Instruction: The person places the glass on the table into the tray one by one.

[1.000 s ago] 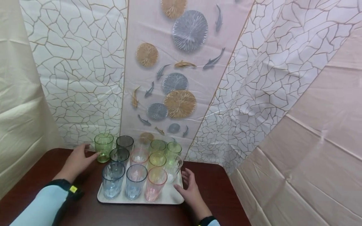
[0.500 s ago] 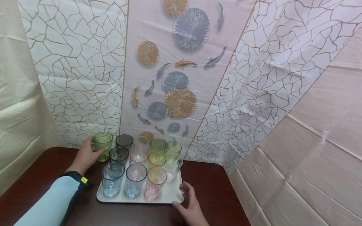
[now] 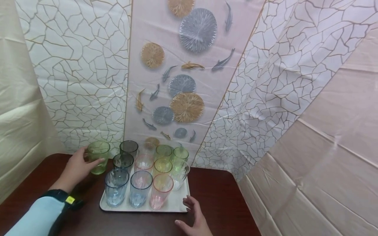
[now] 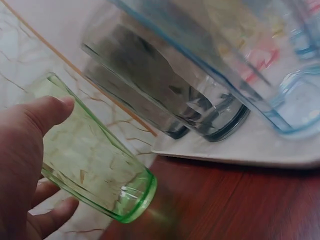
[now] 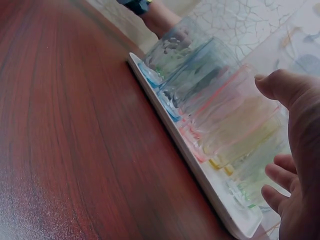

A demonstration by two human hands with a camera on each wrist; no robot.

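My left hand (image 3: 73,170) grips a clear green glass (image 3: 98,153) by its side, thumb on the near side, left of the white tray (image 3: 177,206). In the left wrist view the green glass (image 4: 95,155) is between thumb and fingers; whether its base touches the table is hard to tell. On the tray stand several tinted glasses, among them a blue glass (image 3: 116,193), a pink glass (image 3: 159,195), a dark grey glass (image 3: 123,161) and a yellow glass (image 3: 163,166). My right hand (image 3: 197,220) holds nothing, fingers spread and slightly bent, by the tray's front right corner.
The dark red-brown wooden table (image 3: 217,193) extends to both sides and in front of the tray. Patterned cloth (image 3: 88,98) hangs right behind the glasses. Plain beige cloth (image 3: 319,157) hangs at the right.
My left hand has closed round the green glass and moved it left, away from the grey glasses. My right hand has drawn back toward the front from the tray's right side.
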